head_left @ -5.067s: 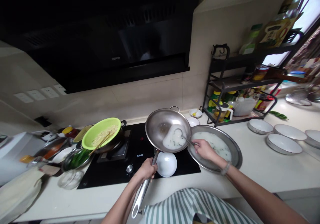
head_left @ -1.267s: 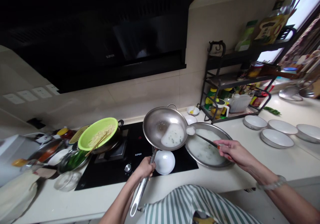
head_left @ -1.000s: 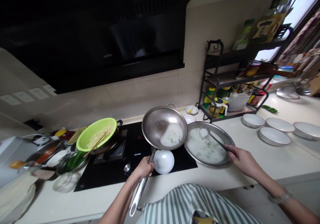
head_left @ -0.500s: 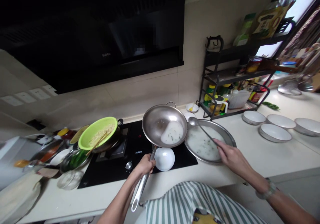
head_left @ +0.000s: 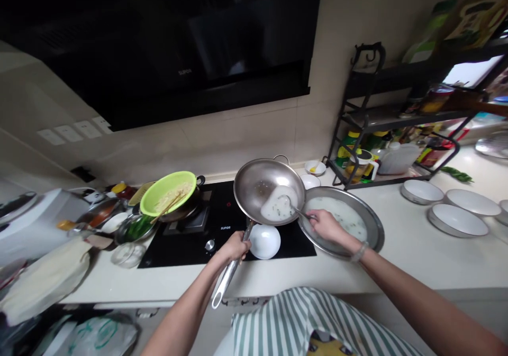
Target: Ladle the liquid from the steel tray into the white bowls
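Note:
My left hand (head_left: 237, 246) is wrapped round the long handle of a steel wok (head_left: 254, 189), which is tilted to the right over the hob. White soup (head_left: 273, 210) with green bits pools on the wok's right side. In my right hand (head_left: 327, 224) is a metal ladle (head_left: 299, 211), its bowl dipped into that soup. Under my right hand stands a wide steel basin (head_left: 375, 226) of the same white, green-flecked soup, beside the wok's right rim. A small white bowl (head_left: 265, 242) sits on the hob just below the wok.
A lime-green colander (head_left: 148, 200) of pale food with chopsticks rests on a dark pot at left. Several white bowls (head_left: 456, 219) stand on the right counter. A black spice rack (head_left: 343, 149) stands behind the basin; the range hood (head_left: 238, 70) hangs above.
My right hand has moved the ladle left from above the basin into the soup in the wok. My left hand keeps its hold on the wok handle. The view has shifted left.

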The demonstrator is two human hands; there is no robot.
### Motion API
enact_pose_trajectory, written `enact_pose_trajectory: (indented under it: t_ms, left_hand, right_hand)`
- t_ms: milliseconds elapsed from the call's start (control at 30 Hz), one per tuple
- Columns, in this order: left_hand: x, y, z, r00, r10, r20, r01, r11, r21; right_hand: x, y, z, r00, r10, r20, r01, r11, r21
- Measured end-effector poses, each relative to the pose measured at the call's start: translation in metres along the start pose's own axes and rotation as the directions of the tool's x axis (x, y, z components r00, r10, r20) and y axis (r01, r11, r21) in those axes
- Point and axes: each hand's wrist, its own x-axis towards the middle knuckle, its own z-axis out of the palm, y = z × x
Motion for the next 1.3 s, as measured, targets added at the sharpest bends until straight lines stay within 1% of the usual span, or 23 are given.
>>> enact_pose_trajectory:
  t_ms: [67, 133, 200, 267, 400, 567, 700, 833, 933, 1067, 1167, 1233, 1300]
  left_hand:
    - [0.0, 0.0, 0.0, 1.0, -0.002, -0.005, 0.002, 1.0, 0.005]
    - [0.001, -0.002, -0.001, 1.0, -0.006, -0.003, 0.006, 1.0, 0.021]
    - [0.003, -0.004, -0.001, 1.0, -0.008, -0.003, 0.008, 0.999, 0.041]
    - [0.003, -0.004, -0.002, 1.0, -0.007, -0.008, 0.007, 0.999, 0.051]
    - [-0.001, 0.0, -0.002, 1.0, -0.006, -0.018, 0.007, 0.998, 0.064]
    - [-0.004, 0.002, -0.001, 1.0, -0.006, -0.022, 0.008, 0.997, 0.077]
    - [0.001, -0.003, 0.0, 0.999, 0.018, -0.026, -0.017, 0.998, 0.055]
    - [0.004, -0.006, 0.0, 1.0, 0.007, -0.022, -0.006, 0.999, 0.031]
    - [0.003, -0.004, 0.002, 0.999, -0.006, -0.032, 0.007, 1.0, 0.03]
    - [0.003, -0.003, 0.003, 1.0, 0.003, -0.024, -0.002, 0.999, 0.047]
    - [0.005, -0.004, 0.002, 1.0, -0.014, -0.028, 0.016, 0.998, 0.054]
    - [0.006, -0.005, 0.001, 1.0, -0.016, -0.025, 0.017, 0.998, 0.065]
    - [0.008, -0.007, 0.001, 1.0, 0.001, -0.015, 0.0, 0.997, 0.073]
  right_hand:
    - [0.002, -0.001, -0.005, 0.991, 0.128, 0.031, -0.131, 0.974, 0.184]
    - [0.001, -0.003, -0.012, 0.974, 0.219, 0.061, -0.227, 0.917, 0.329]
    - [0.0, -0.006, -0.02, 0.962, 0.259, 0.09, -0.273, 0.869, 0.413]
    - [-0.002, -0.008, -0.027, 0.955, 0.274, 0.116, -0.296, 0.84, 0.455]
    - [-0.003, -0.007, -0.036, 0.95, 0.272, 0.156, -0.313, 0.811, 0.494]
    - [-0.002, 0.001, -0.038, 0.958, 0.244, 0.15, -0.286, 0.853, 0.438]
    - [-0.004, 0.005, -0.035, 0.966, 0.237, 0.106, -0.26, 0.867, 0.425]
    - [-0.008, 0.006, -0.027, 0.97, 0.241, 0.001, -0.219, 0.878, 0.425]
    - [-0.012, 0.003, -0.023, 0.954, 0.299, -0.018, -0.255, 0.844, 0.472]
    - [-0.019, -0.005, -0.024, 0.934, 0.355, 0.02, -0.311, 0.789, 0.529]
    - [-0.025, -0.011, -0.026, 0.921, 0.385, 0.062, -0.348, 0.738, 0.578]
    - [-0.028, -0.014, -0.027, 0.914, 0.398, 0.08, -0.358, 0.697, 0.621]
    - [-0.031, -0.017, -0.029, 0.908, 0.411, 0.082, -0.363, 0.673, 0.645]
